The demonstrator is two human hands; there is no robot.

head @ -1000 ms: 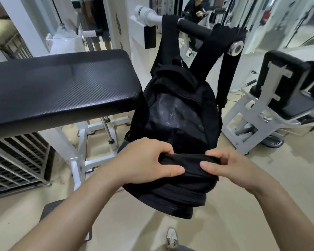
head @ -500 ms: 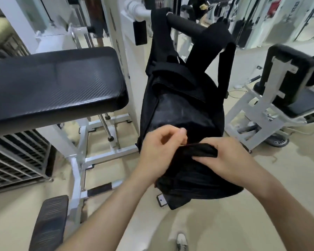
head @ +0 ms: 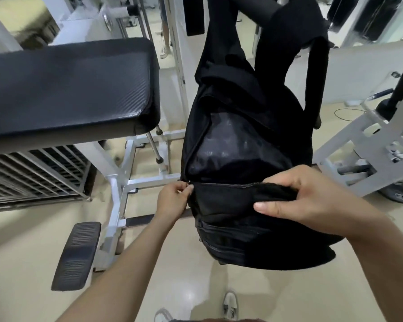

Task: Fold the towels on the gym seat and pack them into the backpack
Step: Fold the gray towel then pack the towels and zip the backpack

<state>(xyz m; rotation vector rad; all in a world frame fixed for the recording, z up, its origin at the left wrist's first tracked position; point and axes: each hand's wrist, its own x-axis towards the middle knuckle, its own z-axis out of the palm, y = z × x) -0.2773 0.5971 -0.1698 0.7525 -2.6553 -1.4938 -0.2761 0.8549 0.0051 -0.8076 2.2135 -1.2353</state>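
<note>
While your left hand [head: 172, 201] pinches the zipper pull [head: 189, 183] at the left end of the pocket seam, your right hand [head: 312, 201] grips a fold of black fabric at the seam's right end, fingers curled tight. Both hold the black backpack [head: 240, 140], which hangs by its straps from a padded bar [head: 254, 8] at the far side. Left of it sits the bare black gym seat [head: 68, 87], with a footrest [head: 77, 254] nearer on the floor

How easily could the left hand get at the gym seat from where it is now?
Probably yes: the left hand pinches the backpack zipper, and the gym seat lies up-left with nothing between.
</note>
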